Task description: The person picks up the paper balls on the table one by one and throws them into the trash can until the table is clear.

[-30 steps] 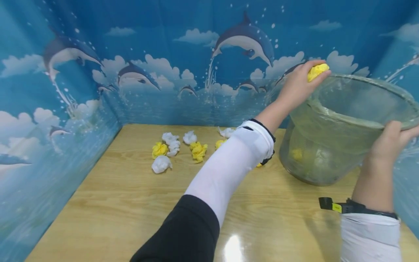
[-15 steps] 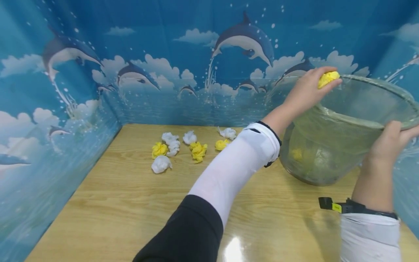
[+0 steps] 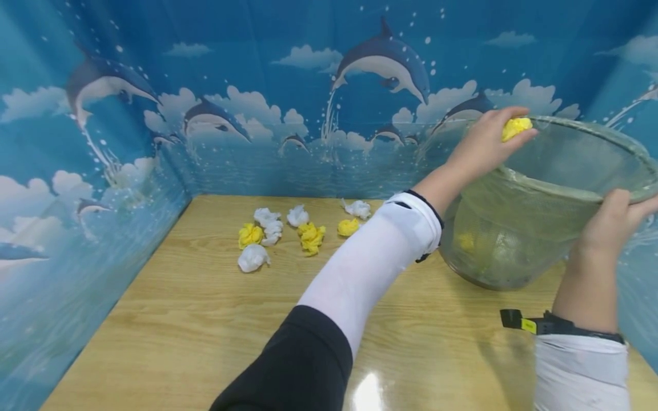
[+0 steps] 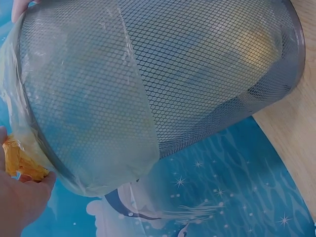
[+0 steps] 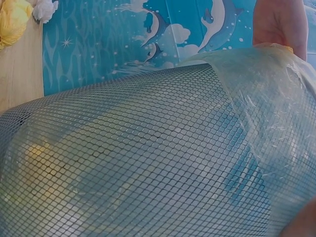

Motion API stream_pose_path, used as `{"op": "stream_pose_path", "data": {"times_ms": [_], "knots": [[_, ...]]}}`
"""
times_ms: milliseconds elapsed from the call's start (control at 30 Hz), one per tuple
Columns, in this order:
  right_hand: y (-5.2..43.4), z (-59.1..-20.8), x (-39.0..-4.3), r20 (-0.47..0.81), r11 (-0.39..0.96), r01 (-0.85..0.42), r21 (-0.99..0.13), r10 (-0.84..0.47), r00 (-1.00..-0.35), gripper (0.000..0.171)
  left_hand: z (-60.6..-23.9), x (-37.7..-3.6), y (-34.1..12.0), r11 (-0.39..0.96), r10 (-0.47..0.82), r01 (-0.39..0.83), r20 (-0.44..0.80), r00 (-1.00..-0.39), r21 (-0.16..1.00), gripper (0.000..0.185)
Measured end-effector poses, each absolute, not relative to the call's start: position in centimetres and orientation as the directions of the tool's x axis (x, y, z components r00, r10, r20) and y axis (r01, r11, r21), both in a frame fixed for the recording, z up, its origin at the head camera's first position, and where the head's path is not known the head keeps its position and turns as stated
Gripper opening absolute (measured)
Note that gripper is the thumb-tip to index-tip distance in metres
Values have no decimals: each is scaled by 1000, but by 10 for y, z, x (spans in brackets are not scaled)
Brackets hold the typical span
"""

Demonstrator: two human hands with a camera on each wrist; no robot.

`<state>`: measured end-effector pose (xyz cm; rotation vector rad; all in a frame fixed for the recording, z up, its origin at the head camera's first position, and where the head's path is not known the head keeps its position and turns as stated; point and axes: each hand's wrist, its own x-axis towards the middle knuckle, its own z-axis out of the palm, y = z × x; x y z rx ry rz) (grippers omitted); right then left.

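Head view: left hand [image 3: 480,149] fingers pinch a crumpled yellow paper ball [image 3: 516,127]; right hand [image 3: 612,225] fingers grip the tilted mesh bin [image 3: 534,228].

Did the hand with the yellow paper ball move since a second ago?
Yes. The left hand with the yellow paper ball has moved right and slightly down, away from the painted dolphin, over the mesh bin's rim.

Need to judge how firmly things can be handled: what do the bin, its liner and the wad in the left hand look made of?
Mesh wastebasket: looks like grey metal, with fine diamond openings and a solid rim band. Liner bag: thin clear plastic, wrinkled and glossy, folded over the rim. Yellow wad in the left hand: probably crumpled tissue or paper, matte with soft creases.
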<state>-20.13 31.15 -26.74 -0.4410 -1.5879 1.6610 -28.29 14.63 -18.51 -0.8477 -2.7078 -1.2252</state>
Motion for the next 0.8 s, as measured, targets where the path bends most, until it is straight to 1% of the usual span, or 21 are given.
{"op": "stream_pose_path", "data": {"times_ms": [200, 467, 600, 800], "knots": [[307, -265, -198, 225, 58, -270, -961, 732, -643, 66, -188, -284, 144, 540, 467, 495, 247, -849, 680, 49], [313, -266, -200, 228, 52, -278, -959, 724, -651, 67, -188, -286, 142, 559, 484, 499, 227, -845, 662, 56], [314, -266, -200, 235, 55, -284, -957, 721, -652, 67, -189, -287, 136, 543, 494, 513, 241, -836, 665, 55], [312, -263, -200, 198, 37, -252, -967, 733, -650, 67, -190, -293, 123, 533, 487, 529, 271, -830, 660, 57]]}}
